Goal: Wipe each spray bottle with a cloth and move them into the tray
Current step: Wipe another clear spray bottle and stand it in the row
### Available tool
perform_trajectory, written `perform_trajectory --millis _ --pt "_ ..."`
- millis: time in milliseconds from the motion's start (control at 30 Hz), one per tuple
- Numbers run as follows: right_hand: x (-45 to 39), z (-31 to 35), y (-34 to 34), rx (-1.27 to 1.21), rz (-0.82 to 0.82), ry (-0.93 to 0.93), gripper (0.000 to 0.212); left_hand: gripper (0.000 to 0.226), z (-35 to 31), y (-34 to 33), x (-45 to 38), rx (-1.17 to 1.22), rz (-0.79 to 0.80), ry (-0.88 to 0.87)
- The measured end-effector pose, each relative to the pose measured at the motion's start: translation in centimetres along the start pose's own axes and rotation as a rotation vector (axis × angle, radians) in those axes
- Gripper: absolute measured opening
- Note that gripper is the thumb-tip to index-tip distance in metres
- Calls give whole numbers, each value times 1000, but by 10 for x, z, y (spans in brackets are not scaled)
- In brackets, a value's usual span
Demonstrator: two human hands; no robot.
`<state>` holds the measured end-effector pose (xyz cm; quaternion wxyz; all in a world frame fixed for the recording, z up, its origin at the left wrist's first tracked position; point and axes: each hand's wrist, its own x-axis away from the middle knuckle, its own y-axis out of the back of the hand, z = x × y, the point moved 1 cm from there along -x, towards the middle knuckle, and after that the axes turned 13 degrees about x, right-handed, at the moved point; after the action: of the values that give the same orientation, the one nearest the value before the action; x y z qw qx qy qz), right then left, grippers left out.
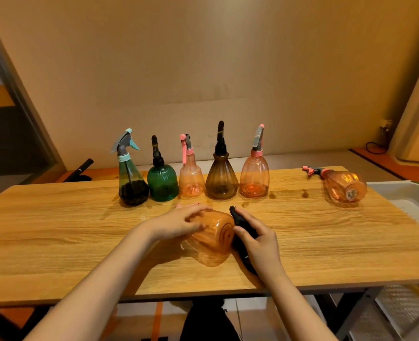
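The left hand (179,223) curls over the upper side of a translucent orange ribbed plastic spray bottle (212,238), its grip closed round the body, and the bottle is tipped over with its round base turned toward the camera, low over the light wooden surface (55,230). Just right of that grip, the right hand (257,242) holds a dark bunched cloth (240,222) in a closed grip and presses it against the bottle's right flank. Beyond both hands, five spray bottles stand upright in a row: a dark teal cone-shaped one (132,183), a green ribbed dome-shaped one (162,182), a pale orange one (191,179), a brown fluted one (221,178) and a rounder orange one (254,178). Far right of the cloth hand, another orange spray bottle (344,187) lies on its side, near the white tray (413,195) at the surface's right end.
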<state>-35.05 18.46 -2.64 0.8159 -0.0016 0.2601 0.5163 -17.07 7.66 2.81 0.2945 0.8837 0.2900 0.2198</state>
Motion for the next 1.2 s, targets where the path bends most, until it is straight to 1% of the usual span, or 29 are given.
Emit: perform_trajectory --millis 67,133,200,267,367,467,533,633,767,833,933,1033,1100,1200 --pt "-1 -1 0 -17 -1 -21 49 123 -1 2 4 26 79 4" --pt "0 -3 0 -22 -1 -29 49 123 2 3 4 -1 88 25" --pt "1 -3 0 -20 -3 -24 48 114 6 4 2 -15 61 51" --pt "1 -3 0 -22 -17 -27 49 99 10 1 1 3 39 57" --pt "1 -3 1 -37 -35 -47 49 88 18 -11 1 118 -55 19" --pt "2 -3 1 -51 -41 -45 48 91 26 -21 4 209 -179 -36" --pt "4 -2 1 -31 -48 -15 47 94 30 -24 4 241 -219 -59" --pt "4 -2 1 -44 -63 -8 47 89 28 -26 4 275 -265 -69" --pt "5 -2 -2 -71 -72 -6 47 102 28 -22 5 482 -360 -144" --pt "4 -2 -3 -82 -93 -11 48 102 28 -22 7 530 -376 -169" --pt "1 0 -4 -95 -145 -21 47 103 30 -27 7 521 -388 -167" --pt "-8 14 -9 10 -187 91 45 104 28 -28 7 535 -406 -173" --pt "-10 26 -14 129 -192 236 39 106 29 -25 8 599 -428 -184" --pt "-2 31 -18 261 -164 442 44 119 34 -23 10 677 -454 -190"
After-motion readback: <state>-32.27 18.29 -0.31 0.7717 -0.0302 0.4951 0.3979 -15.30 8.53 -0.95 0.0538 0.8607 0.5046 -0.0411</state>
